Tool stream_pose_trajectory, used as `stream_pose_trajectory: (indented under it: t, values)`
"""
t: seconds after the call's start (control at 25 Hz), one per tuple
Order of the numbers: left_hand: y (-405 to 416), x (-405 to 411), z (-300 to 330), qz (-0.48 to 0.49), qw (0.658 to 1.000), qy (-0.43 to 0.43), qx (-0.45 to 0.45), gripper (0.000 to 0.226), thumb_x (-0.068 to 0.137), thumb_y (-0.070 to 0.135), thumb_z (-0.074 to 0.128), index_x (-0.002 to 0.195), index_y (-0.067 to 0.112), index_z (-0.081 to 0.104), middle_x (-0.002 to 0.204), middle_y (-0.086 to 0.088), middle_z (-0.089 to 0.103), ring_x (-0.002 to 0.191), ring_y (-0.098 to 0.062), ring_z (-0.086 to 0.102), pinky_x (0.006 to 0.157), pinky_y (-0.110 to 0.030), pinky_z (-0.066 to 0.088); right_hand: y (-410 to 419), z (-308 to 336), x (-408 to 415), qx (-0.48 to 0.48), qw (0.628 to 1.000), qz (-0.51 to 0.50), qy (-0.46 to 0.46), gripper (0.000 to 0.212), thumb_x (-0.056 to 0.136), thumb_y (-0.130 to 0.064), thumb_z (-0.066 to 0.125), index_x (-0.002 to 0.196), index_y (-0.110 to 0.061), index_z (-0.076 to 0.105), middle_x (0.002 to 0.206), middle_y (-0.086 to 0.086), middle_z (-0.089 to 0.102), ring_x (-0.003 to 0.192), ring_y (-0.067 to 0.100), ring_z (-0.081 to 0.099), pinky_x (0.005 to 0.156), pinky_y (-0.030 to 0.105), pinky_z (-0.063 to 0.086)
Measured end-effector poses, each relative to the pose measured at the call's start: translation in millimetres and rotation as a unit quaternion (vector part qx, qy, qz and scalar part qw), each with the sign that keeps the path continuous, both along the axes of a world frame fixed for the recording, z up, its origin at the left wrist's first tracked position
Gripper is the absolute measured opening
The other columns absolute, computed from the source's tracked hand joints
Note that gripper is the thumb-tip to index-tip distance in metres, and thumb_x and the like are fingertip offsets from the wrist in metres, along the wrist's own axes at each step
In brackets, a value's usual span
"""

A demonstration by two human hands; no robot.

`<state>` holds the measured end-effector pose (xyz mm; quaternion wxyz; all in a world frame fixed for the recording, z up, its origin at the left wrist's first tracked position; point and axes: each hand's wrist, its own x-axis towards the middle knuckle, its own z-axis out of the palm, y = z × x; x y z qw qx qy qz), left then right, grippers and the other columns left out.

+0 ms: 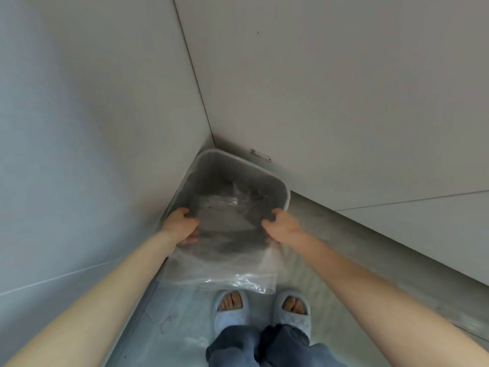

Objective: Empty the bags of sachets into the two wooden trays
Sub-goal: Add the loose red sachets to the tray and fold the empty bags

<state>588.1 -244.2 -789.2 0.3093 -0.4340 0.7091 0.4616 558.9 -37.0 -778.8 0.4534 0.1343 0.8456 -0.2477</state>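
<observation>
Clear plastic bag, crinkled and see-through, held stretched between both hands over a grey bin wedged into the corner where two pale walls meet. Left hand grips the bag's left upper edge, fingers curled closed around the film, fingertips showing through it from behind. Right hand grips the right upper edge, fingers likewise curled shut on the plastic. Bag's upper part overlaps the bin's near rim; its lower edge hangs free just above the feet. No contents can be made out in the bag; sachets and wooden trays are out of frame. Inside the bin, more crumpled clear plastic lies at the bottom. Bin's far corner sits close against the wall junction. Below: pale blue open-toed slippers on a grey floor, dark blue trouser legs above them. Both forearms bare, reaching forward and down.
</observation>
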Motion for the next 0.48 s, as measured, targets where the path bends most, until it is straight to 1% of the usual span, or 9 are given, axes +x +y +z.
stream_pose_trajectory:
  t: [0.04, 0.08, 0.12, 0.16, 0.24, 0.32, 0.48]
  values:
    - [0, -1, 0, -0.005, 1.0, -0.002, -0.011, 0.05, 0.088, 0.005, 0.047, 0.136, 0.005, 0.033, 0.121, -0.021, 0.055, 0.076, -0.027, 0.057, 0.044, -0.025, 0.052, -1, 1, -2, 0.002, 1.0, -0.011, 0.0, 0.045, 0.089, -0.031, 0.045, 0.125, -0.005, 0.043, 0.124, 0.021, 0.058, 0.11, 0.036, 0.057, 0.093, 0.036, 0.045]
    - [0, -1, 1, -0.036, 0.999, -0.004, -0.035, 0.05, 0.088, 0.009, 0.048, 0.136, 0.005, 0.035, 0.124, -0.021, 0.054, 0.088, -0.031, 0.059, 0.057, -0.031, 0.054, -2, 3, -3, 0.002, 1.0, -0.018, 0.004, 0.044, 0.089, -0.032, 0.044, 0.122, -0.004, 0.044, 0.122, 0.021, 0.059, 0.109, 0.037, 0.058, 0.093, 0.039, 0.046]
    - [0, -1, 3, -0.077, 0.995, -0.008, -0.055, 0.049, 0.088, 0.012, 0.049, 0.135, 0.004, 0.037, 0.128, -0.022, 0.053, 0.102, -0.034, 0.058, 0.072, -0.035, 0.053, -2, 8, -2, 0.0, 1.0, -0.014, -0.003, 0.043, 0.088, -0.033, 0.043, 0.12, -0.004, 0.044, 0.121, 0.022, 0.058, 0.108, 0.038, 0.058, 0.092, 0.042, 0.047]
    - [-1, 0, 5, -0.118, 0.99, -0.007, -0.077, 0.049, 0.088, 0.014, 0.048, 0.135, 0.004, 0.038, 0.132, -0.022, 0.05, 0.112, -0.035, 0.054, 0.084, -0.036, 0.048, -1, 12, 0, -0.002, 1.0, -0.011, -0.007, 0.043, 0.088, -0.033, 0.043, 0.12, -0.004, 0.043, 0.122, 0.022, 0.057, 0.107, 0.038, 0.058, 0.092, 0.044, 0.048]
    - [-1, -1, 16, -0.169, 0.982, -0.014, -0.088, 0.049, 0.088, 0.016, 0.047, 0.135, 0.005, 0.038, 0.138, -0.019, 0.046, 0.123, -0.033, 0.047, 0.099, -0.032, 0.039, 4, 24, 3, 0.005, 1.0, 0.002, -0.015, 0.044, 0.088, -0.033, 0.042, 0.123, -0.005, 0.042, 0.125, 0.021, 0.055, 0.11, 0.037, 0.056, 0.093, 0.044, 0.048]
    - [1, -3, 35, -0.21, 0.972, -0.016, -0.1, 0.048, 0.088, 0.018, 0.045, 0.135, 0.007, 0.04, 0.141, -0.014, 0.044, 0.128, -0.029, 0.042, 0.103, -0.028, 0.032, 11, 41, 3, 0.014, 0.999, 0.034, -0.015, 0.045, 0.089, -0.032, 0.04, 0.126, -0.006, 0.041, 0.13, 0.019, 0.053, 0.117, 0.035, 0.052, 0.095, 0.039, 0.045]
    - [11, -5, 87, -0.293, 0.95, 0.003, -0.107, 0.048, 0.089, 0.022, 0.044, 0.135, 0.011, 0.04, 0.141, -0.011, 0.046, 0.128, -0.028, 0.042, 0.101, -0.027, 0.033, 17, 93, 2, 0.018, 0.997, 0.078, 0.012, 0.049, 0.09, -0.032, 0.04, 0.132, -0.008, 0.036, 0.134, 0.016, 0.051, 0.122, 0.034, 0.048, 0.096, 0.038, 0.042]
